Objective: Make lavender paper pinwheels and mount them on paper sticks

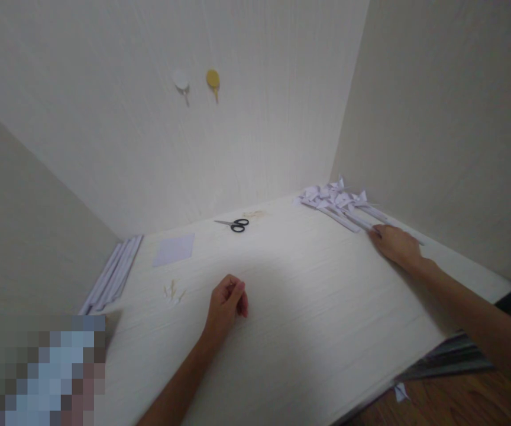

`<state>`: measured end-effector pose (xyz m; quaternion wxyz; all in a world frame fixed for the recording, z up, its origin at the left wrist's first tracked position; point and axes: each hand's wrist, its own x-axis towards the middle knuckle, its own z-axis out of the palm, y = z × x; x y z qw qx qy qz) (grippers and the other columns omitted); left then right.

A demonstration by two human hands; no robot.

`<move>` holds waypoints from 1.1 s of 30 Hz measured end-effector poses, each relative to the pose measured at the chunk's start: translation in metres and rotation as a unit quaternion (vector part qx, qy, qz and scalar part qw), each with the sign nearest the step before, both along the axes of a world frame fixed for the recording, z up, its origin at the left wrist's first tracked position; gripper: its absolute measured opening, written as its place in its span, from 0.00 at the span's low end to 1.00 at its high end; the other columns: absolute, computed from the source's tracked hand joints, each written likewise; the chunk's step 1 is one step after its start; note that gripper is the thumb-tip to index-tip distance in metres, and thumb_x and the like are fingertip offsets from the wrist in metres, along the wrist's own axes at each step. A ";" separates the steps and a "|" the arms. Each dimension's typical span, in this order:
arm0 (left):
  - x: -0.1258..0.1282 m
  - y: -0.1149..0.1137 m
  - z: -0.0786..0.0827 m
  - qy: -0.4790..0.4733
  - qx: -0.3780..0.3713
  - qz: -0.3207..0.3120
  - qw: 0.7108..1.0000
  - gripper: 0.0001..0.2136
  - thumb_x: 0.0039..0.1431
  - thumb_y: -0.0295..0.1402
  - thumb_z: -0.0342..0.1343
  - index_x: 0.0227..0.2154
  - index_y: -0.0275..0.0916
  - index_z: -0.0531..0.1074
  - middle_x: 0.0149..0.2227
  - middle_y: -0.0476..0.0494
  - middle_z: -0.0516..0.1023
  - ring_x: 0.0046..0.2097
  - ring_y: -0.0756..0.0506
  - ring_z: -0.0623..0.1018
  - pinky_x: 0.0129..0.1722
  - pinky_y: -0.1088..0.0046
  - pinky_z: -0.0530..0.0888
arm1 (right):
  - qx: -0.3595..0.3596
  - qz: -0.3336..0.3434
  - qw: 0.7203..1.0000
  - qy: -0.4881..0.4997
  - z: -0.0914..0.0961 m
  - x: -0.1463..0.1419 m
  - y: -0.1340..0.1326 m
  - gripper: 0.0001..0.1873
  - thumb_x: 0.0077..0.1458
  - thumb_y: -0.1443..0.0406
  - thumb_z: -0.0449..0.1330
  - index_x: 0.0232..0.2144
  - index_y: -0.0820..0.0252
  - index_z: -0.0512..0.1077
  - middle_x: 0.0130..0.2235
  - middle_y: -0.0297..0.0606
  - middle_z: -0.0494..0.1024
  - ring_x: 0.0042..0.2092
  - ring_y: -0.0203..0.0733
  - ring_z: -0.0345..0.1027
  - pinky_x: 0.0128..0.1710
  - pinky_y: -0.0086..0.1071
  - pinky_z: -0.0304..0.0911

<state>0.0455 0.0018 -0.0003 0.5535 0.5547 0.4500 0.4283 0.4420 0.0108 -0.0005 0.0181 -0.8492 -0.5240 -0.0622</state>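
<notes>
My left hand rests on the pale wooden table near its middle, fingers curled into a loose fist with nothing visible in them. My right hand reaches to the far right and lies palm down, fingers stretched flat, touching the sticks of a pile of white paper pinwheels by the right wall. Black-handled scissors lie at the back of the table. A square sheet of pale paper lies left of them. A few small pins or scraps lie left of my left hand.
A bundle of white rolled sticks lies along the left wall. Walls close the table in on three sides, with two hooks on the back wall. A paper scrap lies on the wooden floor by the table's front edge.
</notes>
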 end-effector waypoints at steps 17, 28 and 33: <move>-0.001 -0.001 0.001 0.002 0.003 -0.002 1.000 0.12 0.48 0.39 0.51 0.19 0.38 0.58 0.12 0.55 0.65 0.14 0.55 0.63 0.14 0.80 0.61 | 0.005 -0.015 1.000 -0.007 0.004 -0.010 0.004 0.22 0.56 0.59 0.41 0.38 0.66 0.69 0.40 0.50 0.73 0.39 0.52 0.68 0.32 0.37 0.60; 0.000 0.000 0.001 0.008 0.004 -0.002 1.000 0.12 0.48 0.39 0.51 0.20 0.38 0.58 0.12 0.55 0.65 0.14 0.55 0.63 0.14 0.80 0.61 | 0.024 -0.010 0.999 -0.019 0.009 -0.015 0.006 0.22 0.54 0.57 0.44 0.40 0.63 0.69 0.41 0.51 0.71 0.40 0.53 0.67 0.32 0.40 0.61; 0.000 -0.001 0.001 0.007 0.001 0.000 1.000 0.12 0.48 0.39 0.51 0.20 0.38 0.58 0.12 0.55 0.64 0.14 0.55 0.63 0.14 0.80 0.60 | 0.039 -0.004 0.998 -0.045 0.012 -0.021 0.009 0.22 0.53 0.56 0.44 0.37 0.65 0.70 0.40 0.51 0.71 0.41 0.53 0.65 0.33 0.40 0.60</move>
